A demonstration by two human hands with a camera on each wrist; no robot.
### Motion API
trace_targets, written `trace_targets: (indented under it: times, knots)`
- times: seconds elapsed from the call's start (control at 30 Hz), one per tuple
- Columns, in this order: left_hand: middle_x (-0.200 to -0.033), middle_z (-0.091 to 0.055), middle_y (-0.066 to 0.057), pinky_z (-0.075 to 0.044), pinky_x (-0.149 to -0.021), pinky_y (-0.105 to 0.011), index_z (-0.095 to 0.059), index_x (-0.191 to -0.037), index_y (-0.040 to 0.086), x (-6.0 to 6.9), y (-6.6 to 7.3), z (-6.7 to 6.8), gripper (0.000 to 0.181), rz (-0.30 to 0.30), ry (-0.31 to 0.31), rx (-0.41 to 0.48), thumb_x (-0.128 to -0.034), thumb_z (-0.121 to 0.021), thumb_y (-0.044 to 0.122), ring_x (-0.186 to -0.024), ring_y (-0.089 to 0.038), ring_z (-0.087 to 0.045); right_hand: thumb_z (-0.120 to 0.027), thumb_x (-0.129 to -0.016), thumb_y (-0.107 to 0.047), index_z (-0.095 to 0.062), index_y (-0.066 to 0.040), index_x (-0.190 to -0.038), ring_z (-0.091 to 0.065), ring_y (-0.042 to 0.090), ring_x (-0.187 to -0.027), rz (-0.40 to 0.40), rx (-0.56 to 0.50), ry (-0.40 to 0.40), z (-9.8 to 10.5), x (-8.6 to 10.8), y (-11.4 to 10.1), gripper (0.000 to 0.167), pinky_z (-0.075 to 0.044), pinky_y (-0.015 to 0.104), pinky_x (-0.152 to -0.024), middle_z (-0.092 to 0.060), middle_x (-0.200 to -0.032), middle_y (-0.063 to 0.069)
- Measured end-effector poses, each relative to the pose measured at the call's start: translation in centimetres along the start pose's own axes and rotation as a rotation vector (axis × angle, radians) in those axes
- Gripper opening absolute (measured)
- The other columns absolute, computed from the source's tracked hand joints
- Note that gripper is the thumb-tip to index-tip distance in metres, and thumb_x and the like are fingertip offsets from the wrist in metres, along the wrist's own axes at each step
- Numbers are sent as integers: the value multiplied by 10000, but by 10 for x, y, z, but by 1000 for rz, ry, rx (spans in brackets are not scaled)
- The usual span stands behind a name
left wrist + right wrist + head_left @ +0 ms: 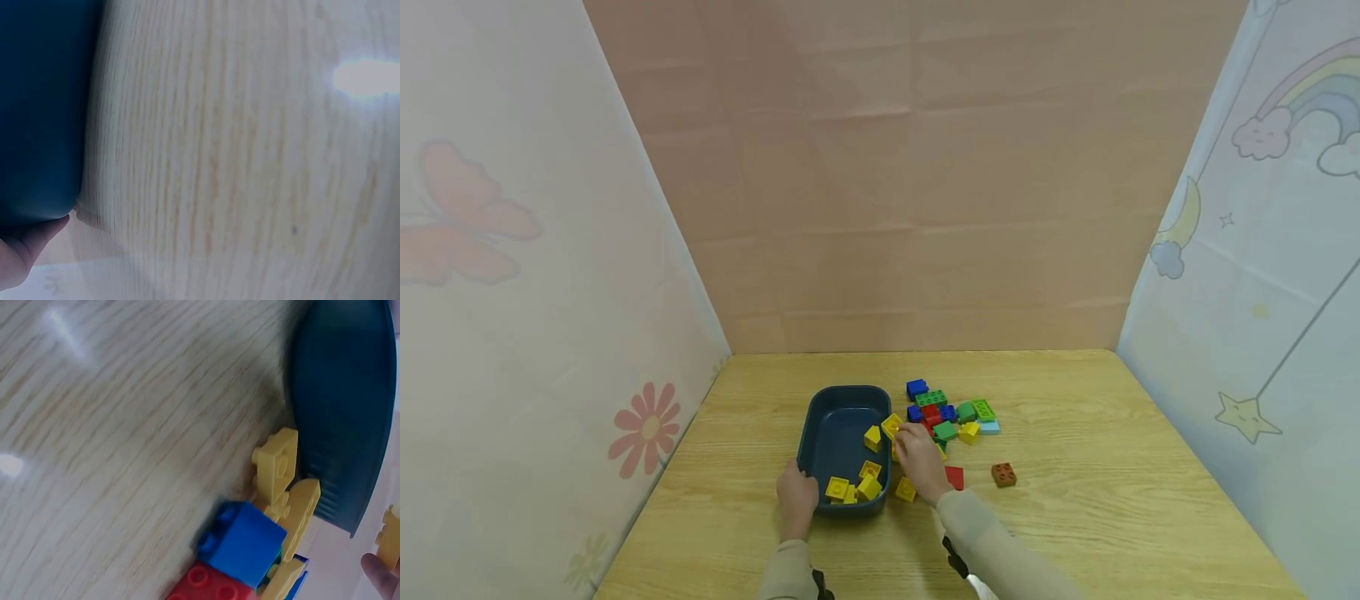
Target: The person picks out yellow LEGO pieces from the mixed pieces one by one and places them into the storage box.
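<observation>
Two printed walls (542, 358) | tan backdrop (910, 175) | wood-grain table (1097, 467) under blue tray (831, 437)

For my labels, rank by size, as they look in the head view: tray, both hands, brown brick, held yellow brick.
1. Dark blue tray
2. Right hand and left hand: too alike to rank.
3. Brown brick and held yellow brick: order unsure, since the yellow one is partly covered.

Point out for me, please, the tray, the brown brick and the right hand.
Tray (835, 437), head view: bare inner floor.
Brown brick (1003, 475), head view: middle of upward face.
Right hand (922, 461), head view: back of the hand.
</observation>
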State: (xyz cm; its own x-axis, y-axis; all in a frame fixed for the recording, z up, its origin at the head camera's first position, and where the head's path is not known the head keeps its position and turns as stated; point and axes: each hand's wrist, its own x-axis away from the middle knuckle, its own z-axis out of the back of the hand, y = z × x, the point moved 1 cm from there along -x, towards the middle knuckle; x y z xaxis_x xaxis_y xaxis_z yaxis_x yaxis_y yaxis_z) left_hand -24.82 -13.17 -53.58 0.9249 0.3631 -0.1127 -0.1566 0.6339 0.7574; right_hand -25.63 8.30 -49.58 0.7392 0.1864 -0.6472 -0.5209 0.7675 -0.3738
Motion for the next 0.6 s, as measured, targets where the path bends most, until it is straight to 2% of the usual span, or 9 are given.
trace_targets:
  times: [0.17, 0.33, 0.47, 0.6]
  knots:
    - [-966, -571, -331, -481, -689, -469, -453, -1138, -195, 1, 1, 1, 418, 10, -15, 19, -730, -466, -106, -891, -411, -569, -688, -720, 21, -667, 10, -800, -560, 221, -879, 24, -36, -8, -3, 1, -4, 83, -492, 313, -744, -601, -930, 98]
    - [-915, -586, -318, -481, -676, -471, -469, -1114, -198, 2, 2, 2, 406, -14, 15, 10, -717, -473, -110, -854, -409, -578, -701, -700, 35, -670, 11, -801, -562, 208, -860, 52, -57, -5, -9, 1, -6, 109, -498, 296, -725, -602, -920, 94]
    - [-892, -593, -312, -481, -663, -471, -476, -1104, -199, 2, 3, 2, 405, -25, 35, 5, -709, -474, -112, -834, -407, -582, -700, -705, 27, -673, 11, -813, -574, 213, -847, 52, -56, -32, -11, 2, -12, 113, -501, 295, -719, -607, -923, 98]
    - [-891, -593, -310, -481, -665, -470, -474, -1107, -201, 3, 4, 3, 407, -21, 27, 1, -710, -473, -111, -834, -407, -582, -687, -722, 15, -674, -4, -822, -587, 211, -853, 47, -59, -63, -11, 4, -17, 102, -501, 294, -722, -612, -933, 90]
